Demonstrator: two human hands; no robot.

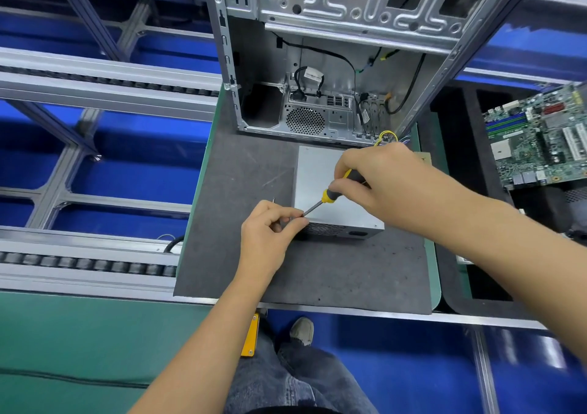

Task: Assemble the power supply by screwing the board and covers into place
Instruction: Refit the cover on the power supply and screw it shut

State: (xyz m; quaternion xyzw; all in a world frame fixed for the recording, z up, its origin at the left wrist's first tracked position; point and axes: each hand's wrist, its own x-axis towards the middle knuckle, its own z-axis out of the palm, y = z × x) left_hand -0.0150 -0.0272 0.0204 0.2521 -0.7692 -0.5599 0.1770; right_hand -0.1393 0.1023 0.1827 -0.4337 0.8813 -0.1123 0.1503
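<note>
Gripping the yellow-and-black-handled screwdriver (330, 195) in our right hand (381, 178), we angle its tip toward the lower-left corner of the grey sheet-metal power supply box (320, 175) at frame centre on the dark mat (241, 166). Our left hand (270, 229) pinches at the tip, apparently steadying a screw we cannot see. If the tip slips, the screw may drop or cross-thread.

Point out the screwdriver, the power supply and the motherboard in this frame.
screwdriver (328, 195): head view, on the yellow collar of its handle.
power supply (314, 172): head view, on its bare metal top cover.
motherboard (536, 137): head view, on the middle of the green board.
</note>
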